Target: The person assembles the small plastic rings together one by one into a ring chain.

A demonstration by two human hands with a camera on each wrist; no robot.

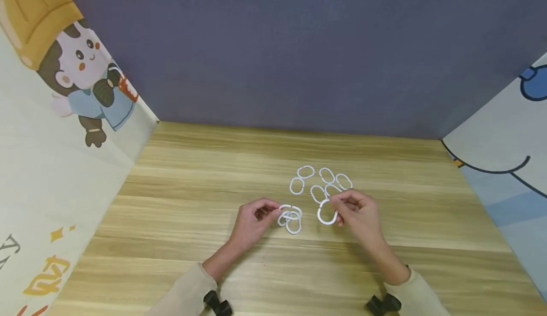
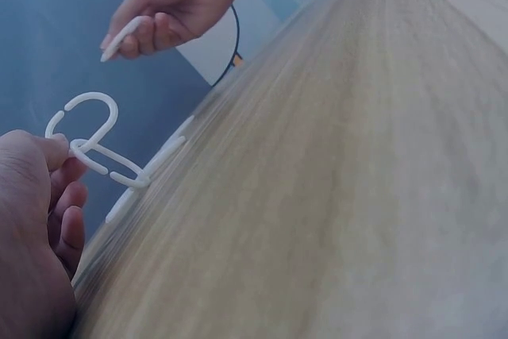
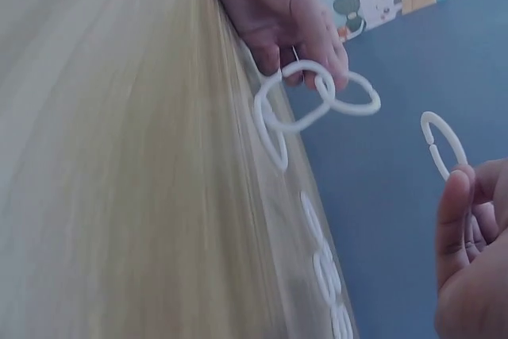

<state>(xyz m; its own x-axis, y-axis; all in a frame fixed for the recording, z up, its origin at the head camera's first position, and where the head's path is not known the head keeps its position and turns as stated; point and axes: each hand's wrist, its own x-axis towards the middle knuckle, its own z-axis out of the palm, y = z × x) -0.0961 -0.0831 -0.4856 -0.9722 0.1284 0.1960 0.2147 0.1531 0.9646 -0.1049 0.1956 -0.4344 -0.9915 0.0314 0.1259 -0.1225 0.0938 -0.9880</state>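
Thumb and fingers of my left hand (image 1: pixel 252 222) pinch a short chain of white oval plastic split rings (image 1: pixel 293 233). In the right wrist view the rings of this chain (image 3: pixel 295 128) pass through one another, and the lowest hangs by the tabletop. My right hand (image 1: pixel 360 216) pinches a single white split ring (image 1: pixel 326 223) between thumb and fingers. That ring (image 3: pixel 449 134) shows a small gap in its side and stands apart from the chain, to its right. Both hands are held above the table, facing each other.
Several loose white split rings (image 1: pixel 291 186) lie on the wooden tabletop (image 1: pixel 205 164) beyond the hands, some touching or overlapping. A dark blue-grey panel (image 1: pixel 273 60) rises at the table's back edge. Printed panels with cartoon figures (image 1: pixel 91 95) stand at both sides.
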